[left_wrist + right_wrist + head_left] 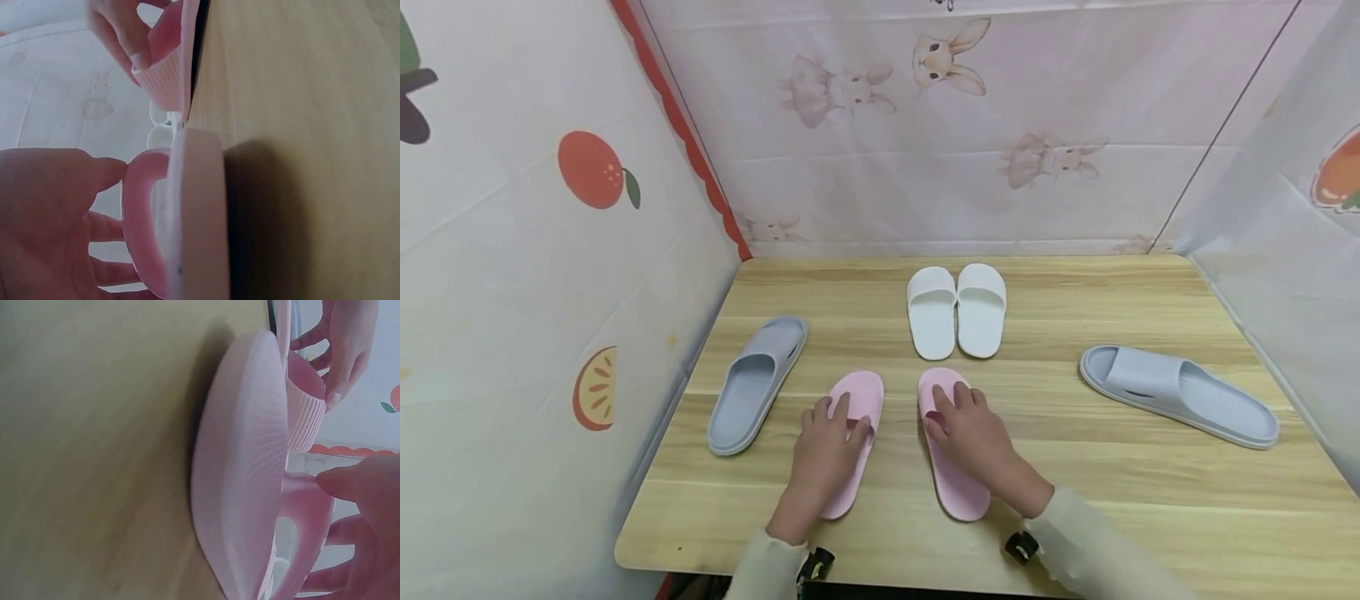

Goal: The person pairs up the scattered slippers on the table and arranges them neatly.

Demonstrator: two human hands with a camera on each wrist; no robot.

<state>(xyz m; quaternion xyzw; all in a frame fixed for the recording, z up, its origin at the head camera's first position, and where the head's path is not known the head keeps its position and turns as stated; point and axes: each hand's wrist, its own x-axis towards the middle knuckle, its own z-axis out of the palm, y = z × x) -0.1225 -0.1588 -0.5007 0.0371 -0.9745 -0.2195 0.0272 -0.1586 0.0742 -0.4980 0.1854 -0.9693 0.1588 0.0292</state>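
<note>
My left hand (826,450) reaches over the strap of the left pink slipper (864,390), thumb on one side and fingers on the other, gripping it. The right pink slipper (961,490) is held the same way by my right hand (979,437). Both slippers point toe-away with a gap between them. In the left wrist view, the thumb touches the edge of the pink strap (139,206) and a dark shadow lies under the sole. The right wrist view shows the thumb against the other pink strap (312,506); some fingertips are hidden behind it.
A pair of white slippers (933,329) stands side by side at the back of the wooden table (1037,542). One grey slipper (745,400) lies at the left, another grey slipper (1217,404) at the right. Printed cloth walls (865,200) enclose the back and sides.
</note>
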